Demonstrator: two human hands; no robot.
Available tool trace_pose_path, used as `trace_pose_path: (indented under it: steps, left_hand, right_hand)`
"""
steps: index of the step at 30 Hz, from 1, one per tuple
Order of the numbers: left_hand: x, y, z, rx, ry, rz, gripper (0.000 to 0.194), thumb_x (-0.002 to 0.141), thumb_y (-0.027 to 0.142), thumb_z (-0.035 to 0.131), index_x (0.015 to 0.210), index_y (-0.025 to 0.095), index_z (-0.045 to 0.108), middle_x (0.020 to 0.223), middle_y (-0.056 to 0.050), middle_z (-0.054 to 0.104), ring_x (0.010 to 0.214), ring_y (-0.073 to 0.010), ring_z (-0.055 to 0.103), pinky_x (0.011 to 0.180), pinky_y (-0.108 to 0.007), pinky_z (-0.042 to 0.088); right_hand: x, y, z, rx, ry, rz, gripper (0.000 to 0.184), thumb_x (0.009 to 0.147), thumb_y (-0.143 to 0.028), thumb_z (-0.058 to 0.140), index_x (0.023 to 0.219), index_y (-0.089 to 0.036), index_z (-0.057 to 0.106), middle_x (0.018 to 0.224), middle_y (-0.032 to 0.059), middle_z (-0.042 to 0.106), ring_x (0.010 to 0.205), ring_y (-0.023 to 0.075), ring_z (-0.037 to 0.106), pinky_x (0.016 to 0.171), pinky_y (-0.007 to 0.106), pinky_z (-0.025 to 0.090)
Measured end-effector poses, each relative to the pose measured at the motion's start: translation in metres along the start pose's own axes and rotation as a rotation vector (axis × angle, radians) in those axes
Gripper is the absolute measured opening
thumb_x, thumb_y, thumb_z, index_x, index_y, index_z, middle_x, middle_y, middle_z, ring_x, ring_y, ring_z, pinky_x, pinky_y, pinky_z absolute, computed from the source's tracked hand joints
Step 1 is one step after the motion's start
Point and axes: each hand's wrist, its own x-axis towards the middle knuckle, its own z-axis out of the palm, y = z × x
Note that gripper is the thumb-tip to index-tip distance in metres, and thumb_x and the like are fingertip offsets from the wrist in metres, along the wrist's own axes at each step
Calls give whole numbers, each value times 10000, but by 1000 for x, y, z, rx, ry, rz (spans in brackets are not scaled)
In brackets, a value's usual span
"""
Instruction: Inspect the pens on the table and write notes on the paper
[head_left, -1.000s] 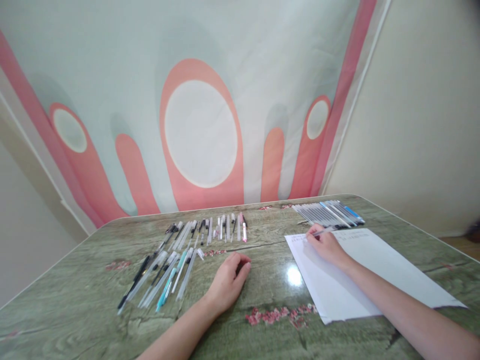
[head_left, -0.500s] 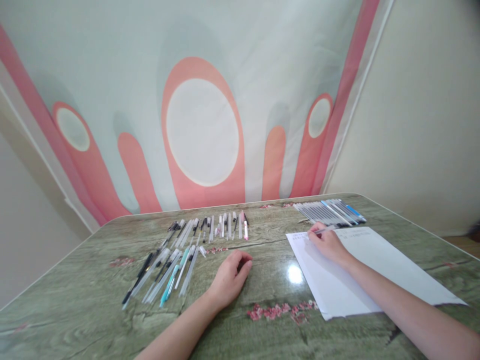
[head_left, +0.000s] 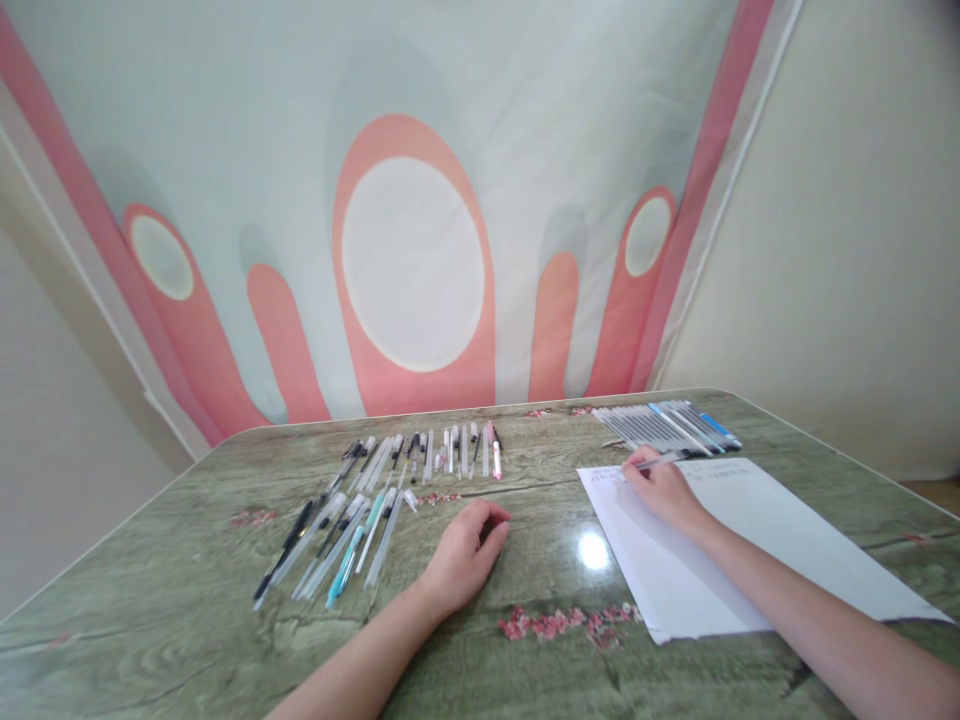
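My right hand (head_left: 664,495) is closed round a slim clear pen (head_left: 661,459), with its fingertips low over the upper left of a white sheet of paper (head_left: 787,550). Faint lines of handwriting run along the top of the sheet; the pen's tip is too small to make out. My left hand (head_left: 465,555) rests on the table left of the paper, fingers loosely curled and thumb apart, holding nothing. A spread of pens and clear pen barrels (head_left: 375,540), black and turquoise ones among them, lies to its left.
Behind them a row of pens and caps (head_left: 450,452) ends at a pink-and-white pen (head_left: 496,460). A tidy row of thin sticks like pen refills (head_left: 645,428) lies beyond the paper. The wood-patterned table (head_left: 172,560) reaches a hanging cloth (head_left: 525,120) at the back.
The whole view has shifted slightly, so everything sits a little farther right. Both hands keep nearly the same places on the table and paper, and the right still grips the pen.
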Motion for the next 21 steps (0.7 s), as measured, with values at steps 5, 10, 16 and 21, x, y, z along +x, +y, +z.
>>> trace_pose_path:
  steps: [5,10,16,21]
  left_hand:
    - [-1,-1,1,12,3,1,201,814,285,401,898,183,552,863,-46,572,808,-155,518,754,-280,406]
    - [-1,1,0,18,3,-7,193,806,277,411,890,181,555,855,-47,576,811,-159,519,753,-282,409]
    - [-1,2,-1,10,1,-2,195,805,280,412,884,182,561,854,-49,579,802,-161,520,759,-289,410]
    - [-1,1,-2,17,-8,2,192,807,272,409,892,182,555,868,-48,574,820,-159,519,758,-280,408]
  right_hand:
    - [0,1,0,6,1,-11,157,717,-315,419,706,-190,513,606,5,578,572,157,530,546,255,379]
    - [0,2,-1,29,-1,-17,143,708,-301,422,702,-198,520,602,5,580,569,156,531,545,258,385]
    - [1,3,0,15,3,-6,135,692,-288,424,678,-194,520,584,1,574,564,155,527,551,256,383]
    - [2,3,0,3,6,-7,127,693,-285,427,674,-191,509,572,-9,554,560,153,520,545,249,377]
